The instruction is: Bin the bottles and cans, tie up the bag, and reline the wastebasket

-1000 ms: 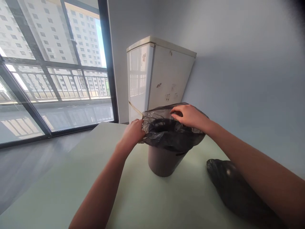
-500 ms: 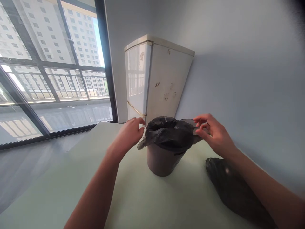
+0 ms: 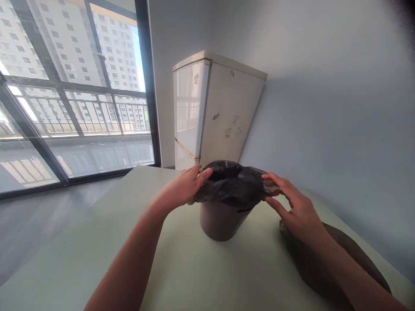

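A small grey waste bin (image 3: 221,221) stands on a pale green table (image 3: 201,276). A black plastic liner bag (image 3: 233,185) is draped over its rim. My left hand (image 3: 184,188) rests against the left side of the liner, fingers stretched out flat. My right hand (image 3: 293,207) touches the right edge of the liner with its fingers extended and apart. Neither hand grips anything.
A second black bag (image 3: 327,259), filled and lying on its side, sits on the table under my right forearm. A white fridge (image 3: 214,112) stands behind the table against the wall. A floor-to-ceiling window (image 3: 71,95) fills the left side.
My right hand let go of the liner's pinched edge and opened. My left hand moved in from beside the bin and laid its fingers on the liner. The liner sits lower around the rim.
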A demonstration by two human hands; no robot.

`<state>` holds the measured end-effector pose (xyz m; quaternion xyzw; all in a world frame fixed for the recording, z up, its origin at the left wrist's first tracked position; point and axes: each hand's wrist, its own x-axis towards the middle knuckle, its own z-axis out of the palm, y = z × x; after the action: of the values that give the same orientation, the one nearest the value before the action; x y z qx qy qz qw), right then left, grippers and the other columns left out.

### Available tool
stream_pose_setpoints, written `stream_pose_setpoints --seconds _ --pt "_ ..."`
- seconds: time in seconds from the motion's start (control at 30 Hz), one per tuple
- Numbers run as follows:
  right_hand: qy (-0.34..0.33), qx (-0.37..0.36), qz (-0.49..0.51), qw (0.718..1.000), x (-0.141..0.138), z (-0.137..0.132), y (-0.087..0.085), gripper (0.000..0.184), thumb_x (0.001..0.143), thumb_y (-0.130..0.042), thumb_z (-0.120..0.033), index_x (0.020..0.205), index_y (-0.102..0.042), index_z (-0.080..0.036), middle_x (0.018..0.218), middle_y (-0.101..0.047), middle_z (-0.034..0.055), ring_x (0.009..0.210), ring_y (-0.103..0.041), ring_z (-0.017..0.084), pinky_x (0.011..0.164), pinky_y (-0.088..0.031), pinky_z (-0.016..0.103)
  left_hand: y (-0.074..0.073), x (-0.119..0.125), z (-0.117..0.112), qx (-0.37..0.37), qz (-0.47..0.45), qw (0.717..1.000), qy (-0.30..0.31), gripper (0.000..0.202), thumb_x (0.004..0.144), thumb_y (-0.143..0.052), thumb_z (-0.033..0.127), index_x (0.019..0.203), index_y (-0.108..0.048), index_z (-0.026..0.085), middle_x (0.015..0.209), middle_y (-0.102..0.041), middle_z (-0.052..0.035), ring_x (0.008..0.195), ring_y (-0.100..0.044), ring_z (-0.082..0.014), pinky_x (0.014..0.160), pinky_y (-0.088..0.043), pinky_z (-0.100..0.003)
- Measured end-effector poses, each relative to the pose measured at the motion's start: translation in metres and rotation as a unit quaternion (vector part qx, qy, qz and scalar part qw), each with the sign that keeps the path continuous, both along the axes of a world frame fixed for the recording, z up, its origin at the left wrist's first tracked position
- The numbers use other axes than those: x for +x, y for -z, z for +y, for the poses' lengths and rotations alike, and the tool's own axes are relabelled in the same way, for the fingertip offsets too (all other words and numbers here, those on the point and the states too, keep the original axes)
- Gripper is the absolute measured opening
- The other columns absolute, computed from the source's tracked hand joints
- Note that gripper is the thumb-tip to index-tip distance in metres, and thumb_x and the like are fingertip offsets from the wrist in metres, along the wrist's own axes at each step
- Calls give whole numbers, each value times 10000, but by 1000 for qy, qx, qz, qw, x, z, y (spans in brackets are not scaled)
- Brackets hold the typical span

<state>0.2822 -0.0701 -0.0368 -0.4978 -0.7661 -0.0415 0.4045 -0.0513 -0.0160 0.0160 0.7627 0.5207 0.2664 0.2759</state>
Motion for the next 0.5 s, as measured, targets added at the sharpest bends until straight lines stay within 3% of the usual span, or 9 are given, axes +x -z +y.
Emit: stream_pose_setpoints --seconds 0.1,0.2,0.3,0.4,0.5 --pt "-9 68 20 997 1 -2 9 157 978 -689 -286 1109 -762 -335 1078 -777 10 907 -741 206 796 -600 345 -1 -3 1 -24 12 999 33 608 983 -365 762 971 -612 207 898 -685 -61 786 -656 -220 672 -488 -322" --pt "-8 111 54 992 5 -10 18 129 957 -685 -221 922 -759 -321 938 -762 15 766 -718 200 640 -564 332 -2 -7 4 -48 -19 994 100 559 952 -506 720 1100 -656 202 1018 -733 -67 855 -686 -214 695 -516 -299" --pt "-90 53 45 994 9 -13 30 183 965 -628 -184 884 -738 -308 893 -740 39 737 -704 212 569 -534 337 -3 -11 10 -97 -67 982 147 600 897 -649 657 1293 -637 206 1235 -720 -104 945 -717 -236 708 -557 -292" --pt "-165 -40 -13 985 7 -9 43 234 979 -576 -162 930 -749 -311 938 -754 56 860 -728 245 700 -597 385 1 -15 16 -137 -95 970 176 760 802 -797 538 1454 -548 237 1423 -637 -135 983 -733 -251 724 -599 -309" --pt "-185 -134 -80 970 0 -4 54 310 1012 -509 -176 1035 -774 -337 1036 -780 49 1013 -733 270 862 -612 443 9 -15 23 -125 -85 972 180 894 732 -856 425 1525 -478 262 1415 -642 -147 891 -750 -240 698 -604 -328"
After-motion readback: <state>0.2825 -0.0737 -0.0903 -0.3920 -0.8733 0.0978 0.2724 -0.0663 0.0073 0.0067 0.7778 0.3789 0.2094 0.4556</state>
